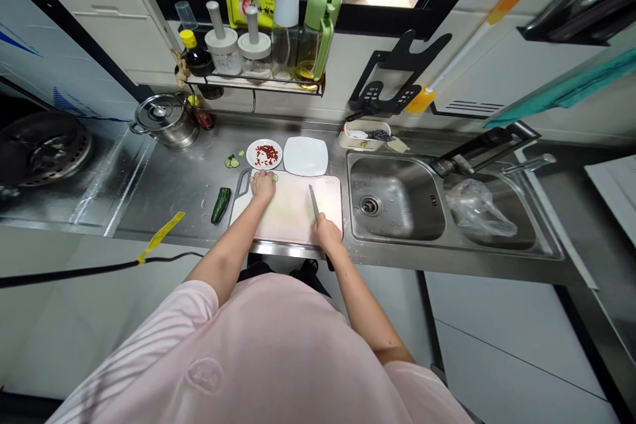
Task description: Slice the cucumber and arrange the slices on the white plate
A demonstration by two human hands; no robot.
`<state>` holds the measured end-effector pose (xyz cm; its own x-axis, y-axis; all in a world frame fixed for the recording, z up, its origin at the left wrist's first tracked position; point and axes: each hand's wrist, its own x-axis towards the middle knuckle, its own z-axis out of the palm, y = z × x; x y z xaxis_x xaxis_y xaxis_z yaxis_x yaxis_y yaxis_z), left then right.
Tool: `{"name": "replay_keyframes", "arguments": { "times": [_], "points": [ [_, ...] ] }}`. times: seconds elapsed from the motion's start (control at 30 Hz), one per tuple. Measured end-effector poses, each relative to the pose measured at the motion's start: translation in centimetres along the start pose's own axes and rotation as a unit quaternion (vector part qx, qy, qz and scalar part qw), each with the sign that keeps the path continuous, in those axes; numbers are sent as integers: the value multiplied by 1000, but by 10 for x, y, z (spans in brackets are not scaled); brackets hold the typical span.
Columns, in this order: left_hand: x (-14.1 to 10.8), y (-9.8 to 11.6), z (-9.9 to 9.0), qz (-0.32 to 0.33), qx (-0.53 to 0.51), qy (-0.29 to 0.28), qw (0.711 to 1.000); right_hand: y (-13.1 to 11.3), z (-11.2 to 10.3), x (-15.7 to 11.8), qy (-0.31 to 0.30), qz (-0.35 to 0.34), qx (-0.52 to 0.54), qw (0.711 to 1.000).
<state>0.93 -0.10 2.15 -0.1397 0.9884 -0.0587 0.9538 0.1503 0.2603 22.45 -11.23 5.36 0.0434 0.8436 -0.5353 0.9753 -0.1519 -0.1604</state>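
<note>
My right hand (328,234) is closed round the handle of a kitchen knife (314,202), whose blade points away from me over the white cutting board (293,212). My left hand (263,187) rests at the board's far left part, fingers curled down over a piece of cucumber (275,177). Only its pale green cut end shows beside the fingers; the rest is hidden under them. Left of the board lies a dark green length of cucumber (221,205). A few cucumber slices (231,161) lie on the steel counter beyond it.
Behind the board stand a round plate with chopped red and pale bits (265,154) and a white square plate (305,156). A steel sink (397,199) is on the right, a lidded pot (166,119) at the back left. Bottles and jars fill a wall rack (258,83).
</note>
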Motion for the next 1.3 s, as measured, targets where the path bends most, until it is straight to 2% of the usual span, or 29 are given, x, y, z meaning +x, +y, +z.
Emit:
{"name": "replay_keyframes", "arguments": {
  "times": [0.47, 0.93, 1.13, 1.3],
  "points": [
    [2, 1, -1, 8, 17, 11, 1000, 0, 0, 0, 3, -2, -2, 1000],
    [-4, 1, -6, 21, -24, 19, 999, 0, 0, 1, -2, -1, -2, 1000],
    [-13, 8, -11, 8, -44, 21, 999, 1, 3, 3, 4, -5, -2, 1000],
    [-30, 14, -6, -11, -100, -2, 995, 1, 2, 3, 3, -4, -2, 1000]
  ]
}}
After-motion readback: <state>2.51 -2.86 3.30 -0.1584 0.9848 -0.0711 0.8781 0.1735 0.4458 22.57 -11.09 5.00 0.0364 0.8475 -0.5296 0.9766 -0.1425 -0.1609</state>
